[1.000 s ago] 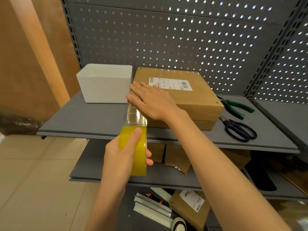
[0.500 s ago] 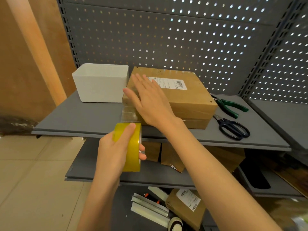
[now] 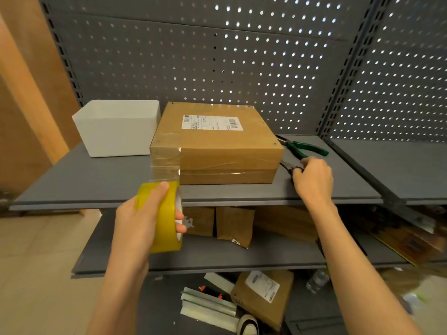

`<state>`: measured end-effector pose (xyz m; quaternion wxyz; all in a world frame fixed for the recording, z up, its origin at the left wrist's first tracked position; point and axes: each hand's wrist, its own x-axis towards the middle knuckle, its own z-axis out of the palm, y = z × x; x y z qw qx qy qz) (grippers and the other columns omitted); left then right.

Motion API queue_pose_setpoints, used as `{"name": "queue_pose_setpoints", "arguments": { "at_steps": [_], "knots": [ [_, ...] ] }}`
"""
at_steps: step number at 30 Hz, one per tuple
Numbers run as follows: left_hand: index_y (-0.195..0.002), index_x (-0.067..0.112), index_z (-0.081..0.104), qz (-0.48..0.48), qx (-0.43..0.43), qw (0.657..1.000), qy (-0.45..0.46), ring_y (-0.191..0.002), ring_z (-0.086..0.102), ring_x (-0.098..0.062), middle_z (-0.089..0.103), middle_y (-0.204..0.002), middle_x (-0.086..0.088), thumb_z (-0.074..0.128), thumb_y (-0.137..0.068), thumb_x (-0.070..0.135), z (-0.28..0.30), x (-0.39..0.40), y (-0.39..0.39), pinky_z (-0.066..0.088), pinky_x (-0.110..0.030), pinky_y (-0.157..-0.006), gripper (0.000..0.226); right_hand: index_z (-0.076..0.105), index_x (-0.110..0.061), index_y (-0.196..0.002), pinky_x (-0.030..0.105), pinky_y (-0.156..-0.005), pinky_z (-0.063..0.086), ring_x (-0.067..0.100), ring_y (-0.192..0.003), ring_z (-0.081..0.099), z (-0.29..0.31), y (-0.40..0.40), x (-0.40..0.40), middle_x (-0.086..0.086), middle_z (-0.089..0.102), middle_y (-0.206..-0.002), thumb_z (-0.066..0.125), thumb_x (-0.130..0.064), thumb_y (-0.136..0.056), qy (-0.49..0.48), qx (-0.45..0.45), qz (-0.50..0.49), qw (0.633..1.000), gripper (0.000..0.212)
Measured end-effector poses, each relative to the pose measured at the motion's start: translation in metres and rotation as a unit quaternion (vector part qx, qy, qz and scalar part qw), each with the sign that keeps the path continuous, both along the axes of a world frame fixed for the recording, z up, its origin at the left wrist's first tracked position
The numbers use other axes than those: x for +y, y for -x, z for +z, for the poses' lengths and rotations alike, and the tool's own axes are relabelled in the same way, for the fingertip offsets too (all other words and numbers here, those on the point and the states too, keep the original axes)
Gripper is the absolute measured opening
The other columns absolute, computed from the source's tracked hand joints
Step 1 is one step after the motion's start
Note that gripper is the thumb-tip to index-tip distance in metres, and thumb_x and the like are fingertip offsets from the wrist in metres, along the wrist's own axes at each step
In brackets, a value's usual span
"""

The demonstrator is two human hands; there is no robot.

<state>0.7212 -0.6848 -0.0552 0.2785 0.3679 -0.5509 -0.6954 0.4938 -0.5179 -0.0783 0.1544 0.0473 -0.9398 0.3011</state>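
**Box taped, strip not yet cut**

The box sits on the shelf, tape laid over its left end. The strip runs unbroken to the roll just in front of the box. The left hand keeps a closed grip round that roll. Right of the box, the right hand curls onto the scissors. Cutting remains.

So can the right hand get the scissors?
Looks like yes. The right hand touches the scissors, fingers curled on their black handles, on the shelf right of the cardboard box. Nothing lies over them. The left hand holds the tape roll.
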Motion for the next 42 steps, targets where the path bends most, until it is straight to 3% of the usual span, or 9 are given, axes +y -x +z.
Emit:
{"name": "queue_pose_setpoints", "arguments": {
  "at_steps": [5,11,17,23,25,27,30,36,42],
  "knots": [
    [-0.078,0.015,0.056,-0.002,0.002,1.0,0.004,-0.028,0.053,-0.012,0.06,-0.04,-0.001,0.056,-0.089,0.032,0.0,0.0,-0.001,0.046,-0.019,-0.032,0.021,0.061,0.003,-0.098,0.04,-0.076,0.047,0.037,-0.1,0.054,-0.007,0.003,0.005,0.021,0.058,-0.107,0.061,-0.019,-0.088,-0.033,-0.046,-0.025,0.998,0.024],
    [-0.077,0.013,0.056,-0.003,0.0,1.0,0.005,-0.028,0.053,-0.011,0.06,-0.039,-0.001,0.055,-0.089,0.032,0.0,0.001,0.0,0.045,-0.018,-0.032,0.023,0.056,0.006,-0.109,0.041,-0.087,0.041,0.039,-0.112,0.046,0.0,0.002,0.009,0.026,0.052,-0.117,0.055,-0.018,-0.093,-0.093,-0.062,-0.018,0.994,0.029],
    [-0.074,0.013,0.053,0.003,0.0,1.0,0.011,-0.025,0.051,-0.009,0.056,-0.034,0.0,0.054,-0.09,0.03,0.002,0.003,-0.002,0.042,-0.015,-0.03,0.024,0.048,0.003,-0.117,0.041,-0.077,0.04,0.039,-0.108,0.052,0.026,-0.01,0.016,0.022,0.056,-0.115,0.046,-0.024,-0.097,0.048,0.002,-0.021,0.999,0.034],
    [-0.068,0.01,0.05,0.015,-0.04,0.996,0.074,-0.027,0.047,0.006,0.047,-0.026,0.01,0.059,-0.089,0.018,0.003,0.003,0.002,0.032,-0.008,-0.027,0.024,0.055,-0.013,-0.102,0.014,-0.06,0.043,0.002,-0.074,0.054,0.07,-0.042,0.0,-0.009,0.058,-0.085,0.067,-0.032,-0.083,0.195,0.094,0.173,0.961,0.03],
    [-0.069,0.016,0.048,0.01,-0.057,0.991,0.119,-0.033,0.045,0.019,0.049,-0.032,0.007,0.061,-0.088,0.013,0.005,0.006,0.001,0.033,-0.004,-0.032,0.023,0.055,-0.016,-0.095,0.014,-0.06,0.047,-0.003,-0.072,0.055,0.072,-0.057,-0.01,-0.015,0.058,-0.08,0.075,-0.031,-0.075,0.164,0.078,0.259,0.948,0.032],
    [-0.07,0.021,0.046,0.034,-0.045,0.988,0.14,-0.037,0.048,0.018,0.052,-0.059,0.005,0.06,-0.089,0.019,0.003,0.009,-0.001,0.033,-0.005,-0.031,0.023,0.054,-0.018,-0.093,0.011,-0.06,0.048,-0.005,-0.073,0.056,0.067,-0.068,-0.019,-0.018,0.057,-0.081,0.078,-0.033,-0.072,0.104,0.051,0.331,0.937,0.035],
    [-0.093,0.016,0.046,0.064,-0.012,0.99,0.125,-0.041,0.05,0.019,0.048,-0.075,0.006,0.06,-0.088,0.028,0.001,0.013,-0.003,0.034,-0.006,-0.03,0.019,0.051,-0.019,-0.092,0.007,-0.056,0.044,-0.005,-0.067,0.054,0.055,-0.076,-0.028,-0.02,0.055,-0.078,0.078,-0.035,-0.072,0.036,0.026,0.395,0.917,0.037],
    [-0.12,0.022,0.049,0.017,0.028,0.999,0.028,-0.044,0.064,-0.007,0.059,-0.087,0.008,0.063,-0.085,0.025,0.004,0.003,-0.006,0.05,-0.024,-0.047,0.038,0.053,-0.021,-0.093,0.012,-0.055,0.044,0.0,-0.067,0.056,0.053,-0.074,-0.02,-0.011,0.062,-0.083,0.075,-0.046,-0.071,-0.076,-0.039,0.45,0.889,0.04],
    [-0.127,0.018,0.052,-0.011,0.003,1.0,0.023,-0.04,0.06,0.002,0.058,-0.081,0.007,0.062,-0.085,0.019,0.014,-0.001,-0.007,0.045,-0.02,-0.04,0.043,0.049,-0.02,-0.092,0.025,-0.06,0.041,0.009,-0.066,0.051,0.055,-0.071,-0.014,-0.006,0.061,-0.082,0.07,-0.064,-0.063,-0.11,-0.1,0.425,0.893,0.057]
  ]
}}
